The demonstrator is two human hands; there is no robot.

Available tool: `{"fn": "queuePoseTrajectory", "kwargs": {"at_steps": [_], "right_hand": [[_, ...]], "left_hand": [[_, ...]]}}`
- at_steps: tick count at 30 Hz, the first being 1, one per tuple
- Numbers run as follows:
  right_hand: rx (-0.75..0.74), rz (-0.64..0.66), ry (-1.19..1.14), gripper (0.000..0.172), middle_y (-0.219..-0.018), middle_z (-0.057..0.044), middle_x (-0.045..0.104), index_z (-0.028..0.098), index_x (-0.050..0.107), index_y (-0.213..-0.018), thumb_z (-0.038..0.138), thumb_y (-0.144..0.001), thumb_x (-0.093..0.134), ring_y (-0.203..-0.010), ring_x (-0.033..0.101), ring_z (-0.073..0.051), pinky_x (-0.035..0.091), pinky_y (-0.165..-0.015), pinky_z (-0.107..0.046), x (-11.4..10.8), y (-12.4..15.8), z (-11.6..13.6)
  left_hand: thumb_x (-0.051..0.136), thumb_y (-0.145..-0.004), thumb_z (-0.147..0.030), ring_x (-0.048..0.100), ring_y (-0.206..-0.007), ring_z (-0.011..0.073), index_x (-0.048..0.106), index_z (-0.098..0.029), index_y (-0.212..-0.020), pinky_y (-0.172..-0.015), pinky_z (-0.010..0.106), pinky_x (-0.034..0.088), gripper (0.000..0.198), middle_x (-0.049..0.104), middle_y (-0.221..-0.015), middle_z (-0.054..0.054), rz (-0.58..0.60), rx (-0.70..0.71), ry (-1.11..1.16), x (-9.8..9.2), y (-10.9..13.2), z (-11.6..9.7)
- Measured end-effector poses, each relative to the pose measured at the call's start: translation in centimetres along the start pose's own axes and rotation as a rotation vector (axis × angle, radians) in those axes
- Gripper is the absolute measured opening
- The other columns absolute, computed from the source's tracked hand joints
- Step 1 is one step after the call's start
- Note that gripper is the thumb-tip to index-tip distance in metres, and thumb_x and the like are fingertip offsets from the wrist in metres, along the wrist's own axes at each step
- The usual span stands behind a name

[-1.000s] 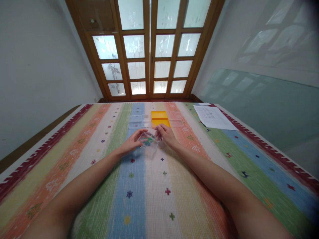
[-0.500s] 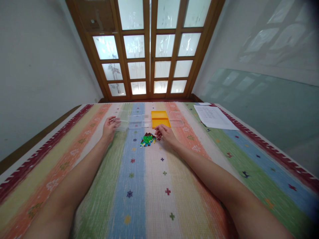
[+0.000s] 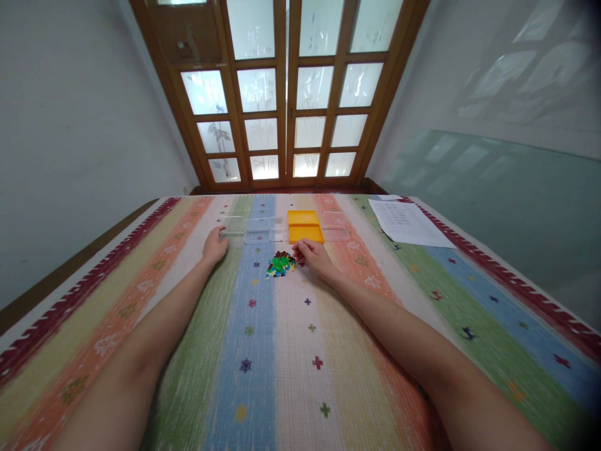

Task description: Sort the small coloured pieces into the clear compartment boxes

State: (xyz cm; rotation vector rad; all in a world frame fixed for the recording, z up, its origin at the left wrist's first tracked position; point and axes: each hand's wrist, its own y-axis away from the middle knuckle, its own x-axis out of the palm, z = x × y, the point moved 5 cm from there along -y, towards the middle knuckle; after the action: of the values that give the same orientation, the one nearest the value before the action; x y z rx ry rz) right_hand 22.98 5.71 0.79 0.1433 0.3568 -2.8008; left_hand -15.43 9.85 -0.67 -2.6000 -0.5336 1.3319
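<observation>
My left hand (image 3: 216,245) is at the left end of a row of clear plastic boxes, its fingers stretched forward against the edge of the leftmost clear box (image 3: 233,238). Just right of a small heap of colourful plastic pieces (image 3: 280,265), my right hand (image 3: 314,257) rests with its fingers curled together. Whatever those fingertips hold, if anything, is too small to make out. Green, dark red, blue, yellow and white show in the heap. Behind the right hand lies an opened yellow box (image 3: 304,217), with another clear box (image 3: 257,239) to its left.
One more clear box (image 3: 339,233) stands right of the yellow one. Printed paper sheets (image 3: 408,222) lie at the far right of the table. A striped cloth (image 3: 291,376) covers the tabletop. Wooden glass doors (image 3: 286,94) rise beyond the far edge.
My left hand has shifted slightly right and drawn its fingers back from over the leftmost clear box to its edge. The right hand stays by the heap. The view has moved a little.
</observation>
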Motion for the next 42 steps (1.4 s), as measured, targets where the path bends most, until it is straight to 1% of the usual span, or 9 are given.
{"fn": "queuePoseTrajectory", "kwargs": {"at_steps": [7, 10, 13, 15, 19, 23, 27, 31, 42], "right_hand": [[-0.022, 0.007, 0.044, 0.046, -0.079, -0.002, 0.07, 0.021, 0.068, -0.093, 0.064, -0.098, 0.053, -0.066, 0.063, -0.016, 0.052, -0.061, -0.028, 0.0, 0.1, 0.0], [-0.025, 0.007, 0.044, 0.046, -0.078, -0.001, 0.069, 0.021, 0.068, -0.092, 0.064, -0.098, 0.053, -0.065, 0.063, -0.016, 0.052, -0.061, -0.028, -0.1, 0.1, -0.1], [-0.025, 0.007, 0.057, 0.047, -0.078, -0.002, 0.069, 0.021, 0.068, -0.091, 0.065, -0.097, 0.052, -0.065, 0.062, -0.016, 0.053, -0.062, -0.028, 0.0, 0.1, -0.2], [-0.026, 0.013, 0.062, 0.047, -0.078, -0.002, 0.07, 0.021, 0.068, -0.091, 0.065, -0.097, 0.053, -0.065, 0.062, -0.016, 0.052, -0.062, -0.028, 0.2, 0.0, -0.2], [-0.04, 0.029, 0.067, 0.044, -0.077, -0.002, 0.069, 0.021, 0.068, -0.088, 0.062, -0.098, 0.053, -0.065, 0.062, -0.016, 0.052, -0.061, -0.028, 0.4, 0.0, -0.2], [-0.054, 0.036, 0.077, 0.043, -0.076, -0.002, 0.068, 0.021, 0.068, -0.087, 0.059, -0.1, 0.052, -0.065, 0.06, -0.015, 0.05, -0.062, -0.027, 0.4, 0.2, -0.1], [-0.065, 0.035, 0.11, 0.042, -0.074, -0.001, 0.067, 0.021, 0.067, -0.086, 0.057, -0.1, 0.051, -0.063, 0.059, -0.015, 0.048, -0.061, -0.027, 0.2, 0.2, -0.1], [-0.085, 0.047, 0.161, 0.04, -0.073, -0.001, 0.066, 0.021, 0.067, -0.084, 0.053, -0.102, 0.05, -0.064, 0.059, -0.015, 0.048, -0.063, -0.027, 0.3, 0.2, -0.2], [-0.096, 0.072, 0.211, 0.038, -0.075, -0.002, 0.068, 0.021, 0.067, -0.085, 0.048, -0.103, 0.049, -0.067, 0.061, -0.016, 0.048, -0.065, -0.026, 0.5, 0.2, -0.3]], "left_hand": [[0.053, -0.09, -0.023, 0.056, -0.134, 0.0299, 0.06, -0.018, -0.133, -0.118, 0.045, 0.042, 0.044, 0.061, -0.138, 0.015, -0.012, 0.009, -0.124, -0.3, -0.6, -1.6], [0.052, -0.092, -0.022, 0.053, -0.135, 0.0294, 0.063, -0.02, -0.129, -0.119, 0.045, 0.04, 0.039, 0.058, -0.137, 0.015, -0.076, 0.043, -0.139, -0.9, -0.2, -2.3], [0.05, -0.094, -0.022, 0.054, -0.13, 0.0297, 0.065, -0.018, -0.123, -0.117, 0.045, 0.042, 0.033, 0.057, -0.132, 0.015, -0.169, 0.093, -0.137, -1.7, 0.3, -3.1], [0.05, -0.095, -0.023, 0.055, -0.126, 0.0302, 0.067, -0.018, -0.118, -0.114, 0.046, 0.043, 0.029, 0.058, -0.126, 0.015, -0.191, 0.151, -0.14, -1.9, 0.5, -3.7], [0.051, -0.095, -0.022, 0.058, -0.12, 0.0304, 0.07, -0.019, -0.113, -0.111, 0.046, 0.046, 0.026, 0.063, -0.118, 0.013, -0.114, 0.294, -0.161, -0.7, 0.3, -5.4], [0.052, -0.094, -0.018, 0.061, -0.12, 0.0279, 0.068, -0.018, -0.125, -0.111, 0.043, 0.048, 0.035, 0.065, -0.125, 0.012, -0.025, 0.371, -0.129, 1.4, 0.0, -6.6], [0.052, -0.095, -0.018, 0.067, -0.107, 0.0232, 0.063, -0.017, -0.135, -0.101, 0.038, 0.053, 0.041, 0.065, -0.132, 0.012, 0.018, 0.299, -0.09, 3.0, 0.1, -6.6], [0.051, -0.097, -0.019, 0.068, -0.099, 0.0206, 0.059, -0.02, -0.142, -0.095, 0.035, 0.054, 0.046, 0.066, -0.132, 0.011, 0.033, 0.237, -0.108, 3.6, 0.2, -6.4], [0.051, -0.099, -0.022, 0.068, -0.11, 0.0247, 0.057, -0.02, -0.15, -0.098, 0.037, 0.054, 0.051, 0.067, -0.135, 0.01, 0.029, 0.218, -0.161, 3.4, 0.4, -6.8]]}}
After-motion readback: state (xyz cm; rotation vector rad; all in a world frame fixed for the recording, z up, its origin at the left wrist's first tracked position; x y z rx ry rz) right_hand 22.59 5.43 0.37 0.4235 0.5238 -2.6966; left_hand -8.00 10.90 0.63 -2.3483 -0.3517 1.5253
